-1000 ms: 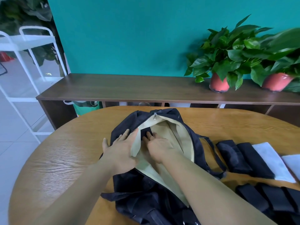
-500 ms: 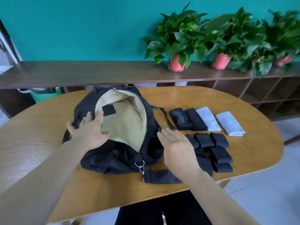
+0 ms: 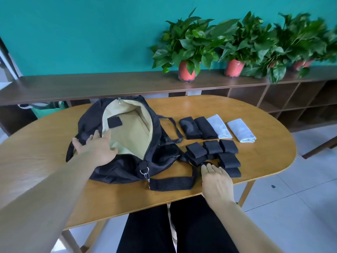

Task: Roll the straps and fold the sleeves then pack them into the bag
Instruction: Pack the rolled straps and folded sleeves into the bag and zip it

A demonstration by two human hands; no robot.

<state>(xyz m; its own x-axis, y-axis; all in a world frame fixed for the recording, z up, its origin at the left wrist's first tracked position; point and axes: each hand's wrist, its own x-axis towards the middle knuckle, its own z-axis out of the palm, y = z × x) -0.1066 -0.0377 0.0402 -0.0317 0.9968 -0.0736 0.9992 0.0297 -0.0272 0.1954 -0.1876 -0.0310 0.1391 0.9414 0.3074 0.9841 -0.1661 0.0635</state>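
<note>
A black bag (image 3: 160,161) with a beige lining lies unzipped and wide open on the wooden table (image 3: 264,157); one rolled black strap (image 3: 114,122) sits inside it. My left hand (image 3: 96,147) rests flat on the bag's left flap, fingers straight. To the right lie several rolled black straps (image 3: 212,147), two folded black sleeves (image 3: 198,127) and two folded grey sleeves (image 3: 240,130). My right hand (image 3: 216,177) hovers flat, fingers straight, just in front of the nearest rolls, holding nothing.
The bag's shoulder strap (image 3: 171,183) with a metal clip (image 3: 145,173) trails along the front edge. Behind the table runs a dark shelf (image 3: 91,84) carrying potted plants (image 3: 187,70). My legs show under the table.
My right hand came out of the bag and moved right and toward me, to the rolled straps. The view pulled back and swung right. My left hand stayed on the bag's flap.
</note>
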